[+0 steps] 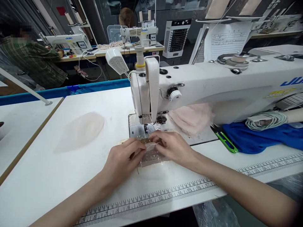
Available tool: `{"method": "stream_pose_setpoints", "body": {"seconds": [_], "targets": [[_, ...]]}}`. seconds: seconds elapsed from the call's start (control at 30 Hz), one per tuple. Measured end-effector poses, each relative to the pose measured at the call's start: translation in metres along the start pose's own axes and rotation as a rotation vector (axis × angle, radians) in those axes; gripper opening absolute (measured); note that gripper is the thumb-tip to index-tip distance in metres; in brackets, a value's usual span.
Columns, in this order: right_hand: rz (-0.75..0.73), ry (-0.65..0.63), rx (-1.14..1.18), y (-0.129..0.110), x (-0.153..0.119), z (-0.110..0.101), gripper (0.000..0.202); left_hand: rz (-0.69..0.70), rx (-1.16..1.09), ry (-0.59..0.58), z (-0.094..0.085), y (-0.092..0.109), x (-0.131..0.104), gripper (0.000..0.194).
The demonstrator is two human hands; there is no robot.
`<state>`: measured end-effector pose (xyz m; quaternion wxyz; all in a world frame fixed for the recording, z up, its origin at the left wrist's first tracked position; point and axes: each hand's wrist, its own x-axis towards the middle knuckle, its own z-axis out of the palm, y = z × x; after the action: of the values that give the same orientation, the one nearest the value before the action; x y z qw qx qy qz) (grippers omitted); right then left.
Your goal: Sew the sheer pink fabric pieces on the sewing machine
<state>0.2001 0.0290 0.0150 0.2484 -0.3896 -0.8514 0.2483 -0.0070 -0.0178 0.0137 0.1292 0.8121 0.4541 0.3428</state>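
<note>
My left hand point(123, 159) and right hand point(174, 146) pinch a small sheer pale fabric piece point(151, 147) just before the white sewing machine point(213, 85), its needle just beyond my fingertips.

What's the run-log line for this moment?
left hand: pinching sheer fabric piece | right hand: pinching same piece | place: needle plate, sewing machine | green snips: untouched

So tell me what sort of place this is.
Most likely a garment sewing workshop: an industrial sewing machine right in front, more machines on benches behind with a person seated there, and a measuring tape along the table edge.
</note>
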Motion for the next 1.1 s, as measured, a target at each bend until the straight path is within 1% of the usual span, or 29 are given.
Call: {"method": "stream_pose_setpoints", "body": {"seconds": [0.03,0.1,0.23,0.27,0.37,0.47,0.57,0.67,0.77,0.9,1.03,1.1], "targets": [[0.007,-0.006,0.047,0.000,0.001,-0.001,0.028,-0.026,-0.064,-0.007,-0.002,0.001,0.002,0.011],[0.016,-0.015,0.109,0.001,0.003,-0.004,0.024,-0.120,-0.155,-0.032,-0.007,0.000,0.006,0.010],[0.026,-0.020,0.154,0.003,0.005,-0.006,0.021,-0.356,-0.201,-0.037,-0.022,-0.008,0.016,0.016],[0.032,-0.021,0.157,0.004,0.005,-0.006,0.020,-0.404,-0.215,-0.054,-0.025,-0.010,0.019,0.018],[0.066,-0.041,0.168,0.005,0.006,-0.005,0.017,-0.508,-0.260,-0.137,-0.032,-0.016,0.023,0.023],[0.123,-0.086,0.207,0.006,0.006,-0.004,0.016,-0.571,-0.250,-0.231,-0.033,-0.015,0.024,0.024],[0.167,-0.098,0.238,0.005,0.006,-0.004,0.016,-0.581,-0.223,-0.313,-0.033,-0.012,0.022,0.025],[0.182,-0.088,0.273,0.003,0.007,-0.003,0.015,-0.544,-0.208,-0.319,-0.031,-0.008,0.021,0.027],[0.219,-0.109,0.395,0.001,0.006,-0.003,0.012,-0.499,-0.193,-0.346,-0.028,-0.006,0.019,0.030],[0.309,-0.130,0.550,0.001,0.006,-0.004,0.015,-0.459,-0.158,-0.327,-0.026,-0.005,0.018,0.036],[0.309,-0.108,0.557,0.001,0.007,-0.002,0.019,-0.435,-0.145,-0.353,-0.023,0.002,0.015,0.044],[0.288,-0.068,0.525,0.001,0.008,-0.001,0.023,-0.400,-0.101,-0.325,-0.019,0.008,0.013,0.054]]}}
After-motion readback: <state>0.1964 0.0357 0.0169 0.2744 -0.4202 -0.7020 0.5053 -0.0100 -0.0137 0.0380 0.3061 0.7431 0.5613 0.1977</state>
